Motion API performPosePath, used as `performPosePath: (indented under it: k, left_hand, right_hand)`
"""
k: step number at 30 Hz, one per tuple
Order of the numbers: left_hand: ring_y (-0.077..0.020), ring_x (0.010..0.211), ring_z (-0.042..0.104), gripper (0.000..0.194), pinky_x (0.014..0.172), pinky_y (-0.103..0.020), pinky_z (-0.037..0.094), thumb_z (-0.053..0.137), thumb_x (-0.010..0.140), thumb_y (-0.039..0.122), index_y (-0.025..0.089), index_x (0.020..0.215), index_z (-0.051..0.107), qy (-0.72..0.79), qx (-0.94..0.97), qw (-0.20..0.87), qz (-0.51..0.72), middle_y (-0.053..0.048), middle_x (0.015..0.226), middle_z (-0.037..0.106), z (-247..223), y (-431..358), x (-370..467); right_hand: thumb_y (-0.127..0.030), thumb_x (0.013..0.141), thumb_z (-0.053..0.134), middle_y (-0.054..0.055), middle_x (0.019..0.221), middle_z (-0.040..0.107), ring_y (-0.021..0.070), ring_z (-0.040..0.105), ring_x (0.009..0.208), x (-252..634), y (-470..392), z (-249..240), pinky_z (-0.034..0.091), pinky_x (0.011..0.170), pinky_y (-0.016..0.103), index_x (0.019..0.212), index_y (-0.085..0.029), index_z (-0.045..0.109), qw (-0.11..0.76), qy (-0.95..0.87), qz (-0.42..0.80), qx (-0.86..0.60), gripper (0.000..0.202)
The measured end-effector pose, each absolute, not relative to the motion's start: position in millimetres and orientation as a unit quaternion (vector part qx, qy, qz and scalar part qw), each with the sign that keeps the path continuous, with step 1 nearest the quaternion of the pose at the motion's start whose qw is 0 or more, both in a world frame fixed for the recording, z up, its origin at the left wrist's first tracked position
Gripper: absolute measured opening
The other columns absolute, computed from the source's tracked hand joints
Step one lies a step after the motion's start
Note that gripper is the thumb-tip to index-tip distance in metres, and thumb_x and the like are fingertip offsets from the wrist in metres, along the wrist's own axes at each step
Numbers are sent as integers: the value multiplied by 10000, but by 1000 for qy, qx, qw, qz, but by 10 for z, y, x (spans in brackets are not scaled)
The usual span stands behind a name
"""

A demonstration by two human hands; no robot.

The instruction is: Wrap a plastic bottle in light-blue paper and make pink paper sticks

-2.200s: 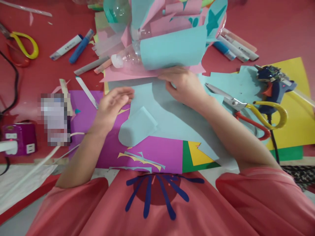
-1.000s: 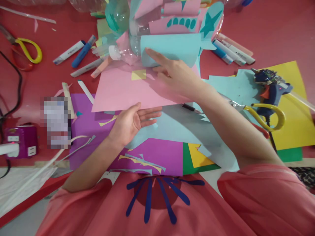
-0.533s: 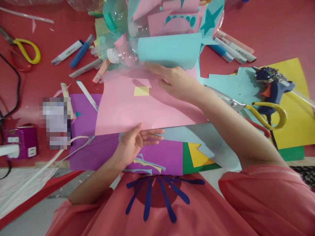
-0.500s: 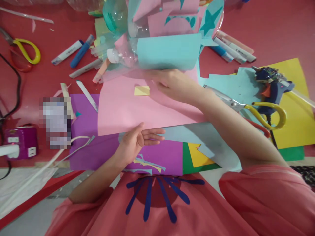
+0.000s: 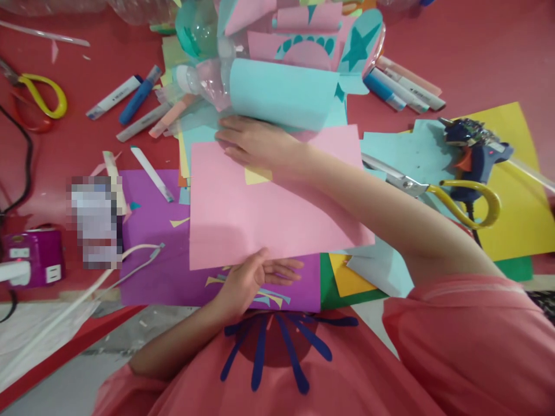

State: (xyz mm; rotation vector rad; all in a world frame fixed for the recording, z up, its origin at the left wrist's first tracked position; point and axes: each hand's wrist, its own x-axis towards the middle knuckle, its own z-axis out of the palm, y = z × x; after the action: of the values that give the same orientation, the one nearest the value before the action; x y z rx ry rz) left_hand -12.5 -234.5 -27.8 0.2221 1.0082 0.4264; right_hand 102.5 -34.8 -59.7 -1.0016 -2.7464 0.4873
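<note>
A pink sheet of paper [image 5: 225, 219] lies in front of me, a small yellow paper piece [image 5: 256, 176] on it partly covered by my right wrist. My right hand [image 5: 255, 141] rests flat across the sheet's far edge, fingers stretched to the left. Just beyond those fingers is a plastic bottle wrapped in light blue paper [image 5: 281, 92], lying on its side. At the near edge, my left hand [image 5: 247, 283] is palm up with fingers extended, its thumb at the paper's edge. Under it are a purple sheet [image 5: 151, 277] and thin paper scraps [image 5: 273, 297].
Yellow-handled scissors [image 5: 407, 182] and a glue gun [image 5: 477, 153] lie at right on coloured paper. Markers [image 5: 403, 86] flank the bottle. At left are more scissors [image 5: 43, 95], a blurred phone-like object [image 5: 95, 222], a purple power adapter [image 5: 37, 257] and cords.
The pink sheet has slid toward me and slightly right, baring paper beneath its far left corner. My right hand has moved left, my left hand nearer and rightward. The wrapped bottle has shifted slightly left.
</note>
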Motion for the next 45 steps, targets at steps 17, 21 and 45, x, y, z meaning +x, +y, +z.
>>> performPosePath:
  k: [17, 21, 45]
  left_hand:
    - [-190, 701, 691, 430, 689, -268, 534, 477, 893, 334, 113, 652, 756, 491, 69, 852, 166, -135, 851, 766, -291, -2477, -183]
    - [-171, 697, 689, 467, 661, -250, 532, 408, 933, 283, 119, 662, 752, 488, 53, 851, 185, -114, 821, 768, -318, -2413, -138]
    - [-152, 566, 682, 330, 590, -235, 551, 549, 840, 178, 126, 556, 710, 591, 100, 759, 255, -77, 656, 742, -175, -2428, -419]
  right_hand:
    - [-206, 743, 602, 62, 1381, 548, 323, 467, 1268, 1747, -666, -149, 369, 1067, 549, 1338, -316, 442, 85, -864, 139, -477, 626]
    - [-196, 742, 629, 54, 1458, 491, 311, 428, 1333, 1713, -485, -161, 336, 1111, 533, 1407, -279, 409, 74, -858, 108, -498, 705]
    - [-243, 867, 524, 114, 1022, 695, 307, 673, 952, 2637, -2233, -334, 552, 785, 462, 1208, -234, 530, 110, -823, 90, -551, 341]
